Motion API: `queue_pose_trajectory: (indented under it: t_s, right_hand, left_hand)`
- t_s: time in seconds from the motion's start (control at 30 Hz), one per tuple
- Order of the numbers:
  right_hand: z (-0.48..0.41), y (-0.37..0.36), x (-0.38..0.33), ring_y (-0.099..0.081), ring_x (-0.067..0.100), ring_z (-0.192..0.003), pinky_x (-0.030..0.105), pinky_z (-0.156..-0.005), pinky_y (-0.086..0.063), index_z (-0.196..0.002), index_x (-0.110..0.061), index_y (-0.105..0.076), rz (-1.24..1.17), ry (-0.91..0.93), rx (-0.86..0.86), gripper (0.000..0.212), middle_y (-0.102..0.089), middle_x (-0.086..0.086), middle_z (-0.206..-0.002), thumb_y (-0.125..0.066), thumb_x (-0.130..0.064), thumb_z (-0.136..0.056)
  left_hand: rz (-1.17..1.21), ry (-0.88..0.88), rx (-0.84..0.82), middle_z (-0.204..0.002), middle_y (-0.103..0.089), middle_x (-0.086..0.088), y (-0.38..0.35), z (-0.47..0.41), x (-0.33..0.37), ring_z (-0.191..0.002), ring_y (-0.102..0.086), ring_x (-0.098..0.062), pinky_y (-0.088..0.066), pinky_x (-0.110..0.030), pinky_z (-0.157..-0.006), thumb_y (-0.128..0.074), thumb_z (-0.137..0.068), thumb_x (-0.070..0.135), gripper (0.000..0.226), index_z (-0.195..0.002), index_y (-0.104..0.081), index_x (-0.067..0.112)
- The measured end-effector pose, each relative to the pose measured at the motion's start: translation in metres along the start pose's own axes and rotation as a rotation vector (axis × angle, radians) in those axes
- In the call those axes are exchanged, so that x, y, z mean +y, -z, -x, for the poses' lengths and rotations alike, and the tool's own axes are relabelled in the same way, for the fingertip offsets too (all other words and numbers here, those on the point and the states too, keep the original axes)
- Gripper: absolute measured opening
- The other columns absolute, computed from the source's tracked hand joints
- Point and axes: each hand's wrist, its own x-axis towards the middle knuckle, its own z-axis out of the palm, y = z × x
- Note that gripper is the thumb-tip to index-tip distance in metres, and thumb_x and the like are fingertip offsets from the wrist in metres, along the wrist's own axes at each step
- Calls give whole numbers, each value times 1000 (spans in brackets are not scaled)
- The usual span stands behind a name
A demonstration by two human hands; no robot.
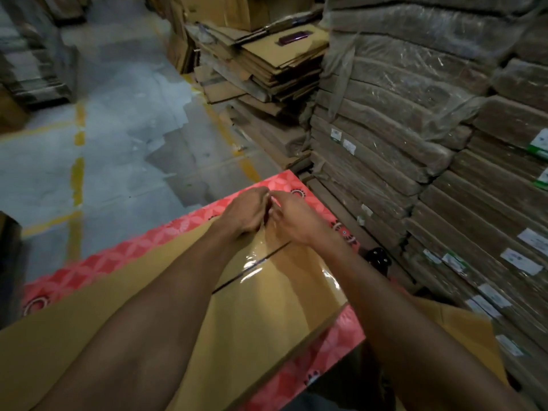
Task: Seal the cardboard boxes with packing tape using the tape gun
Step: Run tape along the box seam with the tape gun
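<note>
While atop one box (267, 321), two hands (246, 213) (296, 222).

Brown box (89, 298), clear tape (255, 264) along seam

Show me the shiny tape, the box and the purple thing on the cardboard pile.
tape (261, 264): head view, the shiny strip over the seam.
box (89, 304): head view, the left part of its brown top.
purple thing (292, 39): head view, its middle, atop the cardboard pile (275, 63).
</note>
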Motion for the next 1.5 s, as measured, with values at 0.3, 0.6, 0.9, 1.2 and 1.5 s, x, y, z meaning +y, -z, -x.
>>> queue_pose_trajectory:
  t_s: [0.3,0.6,0.9,1.2,1.5]
  right_hand:
    - [-13,-35,-4,-54,28,-122,39,-91,-43,-149,-13,-30,144,-60,23,51,-44,4,-146,-37,-27,-101]
    - [43,-29,16,-9,14,-153,36,-124,-5,-159,-17,-11,299,-47,-110,62,-4,0,-167,-22,-46,-105]
    - [72,-26,16,-1,12,-153,43,-124,-12,-159,-19,-5,369,-59,-102,65,0,-2,-167,-13,-50,-103]
    - [107,-16,19,2,12,-153,43,-124,-7,-159,-19,-5,402,-44,-138,63,1,-3,-167,-16,-49,-104]
    - [154,-17,32,3,11,-153,43,-124,-8,-159,-20,-4,426,-61,-73,65,0,-3,-167,-11,-52,-102]
  left_hand:
    - [-70,70,-88,-136,-59,-12,-1,-19,-12,-121,-56,-35,-43,-49,-102,-11,-87,37,64,-125,-57,16]
    - [-135,146,-115,-148,-48,-15,-7,-23,-7,-133,-47,-38,-38,-53,-108,-12,-108,38,49,-146,-38,21]
    - [-381,-86,-13,-169,3,5,-26,18,6,-155,6,-16,1,-49,-124,-5,-105,48,62,-161,2,22]
    - [-357,-153,-26,-168,4,7,-36,50,14,-154,6,-11,1,-38,-125,-7,-105,46,61,-161,4,24]
    - [-302,-105,-129,-168,10,6,-44,81,68,-154,9,-16,5,-45,-124,-14,-109,40,58,-161,6,23]
